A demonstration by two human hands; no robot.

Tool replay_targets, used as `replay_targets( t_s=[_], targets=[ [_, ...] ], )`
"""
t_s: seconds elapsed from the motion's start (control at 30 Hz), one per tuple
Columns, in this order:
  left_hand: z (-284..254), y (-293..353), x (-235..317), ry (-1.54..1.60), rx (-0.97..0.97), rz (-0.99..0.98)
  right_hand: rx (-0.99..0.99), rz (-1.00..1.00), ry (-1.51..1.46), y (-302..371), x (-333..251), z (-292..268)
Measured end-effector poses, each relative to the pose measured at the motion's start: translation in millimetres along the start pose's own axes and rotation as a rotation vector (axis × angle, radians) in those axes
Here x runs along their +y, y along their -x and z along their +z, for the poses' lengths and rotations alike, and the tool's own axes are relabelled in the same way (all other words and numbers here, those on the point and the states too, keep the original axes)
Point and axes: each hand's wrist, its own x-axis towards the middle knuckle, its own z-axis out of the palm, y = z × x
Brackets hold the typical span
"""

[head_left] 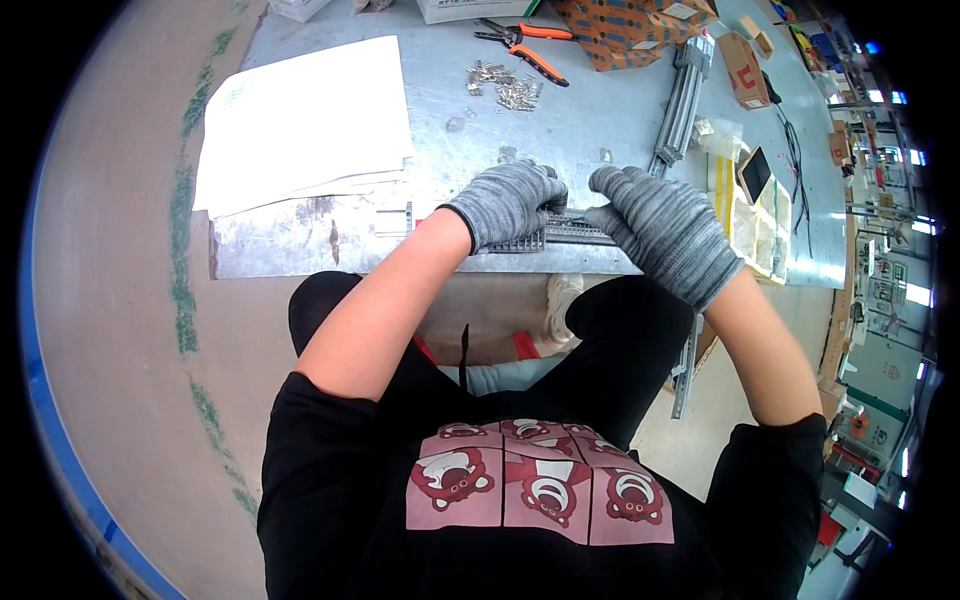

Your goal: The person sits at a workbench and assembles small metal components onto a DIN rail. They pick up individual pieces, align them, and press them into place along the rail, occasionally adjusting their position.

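While the rail (560, 232) lies along the near edge of the table (600, 130), it is best kept flat and pressed evenly from both ends; it is a long grey strip, toothed along one side. Left hand (510, 203) closes over its left part, right hand (660, 225) over its right. Beyond lie metal clips (505, 87), pliers (525, 45), white sheets (305, 120)

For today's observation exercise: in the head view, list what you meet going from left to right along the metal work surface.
White paper sheets → small metal bracket → left hand on the slotted grey rail → right hand → small dark device, all on the metal tabletop.
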Motion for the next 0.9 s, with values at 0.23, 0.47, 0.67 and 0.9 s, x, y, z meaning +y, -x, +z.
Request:
replay_targets(
  t_s=[0.23, 0.47, 0.67, 0.9],
  targets=[
    [-3, 0, 3, 0.027, -0.030, -0.036, -0.063, 0.011, 0.070, -6, 0, 7],
    [-6, 1, 7, 0.043, -0.001, -0.050, -0.105, -0.016, 0.094, -3, -2, 4],
    [-5, 1, 7, 0.031, -0.016, -0.083, -0.026, -0.080, -0.020, -1, 3, 1],
    [-13, 2, 12, 0.025, -0.051, -0.079, 0.125, -0.204, -0.120, -2, 11, 6]
  ],
)
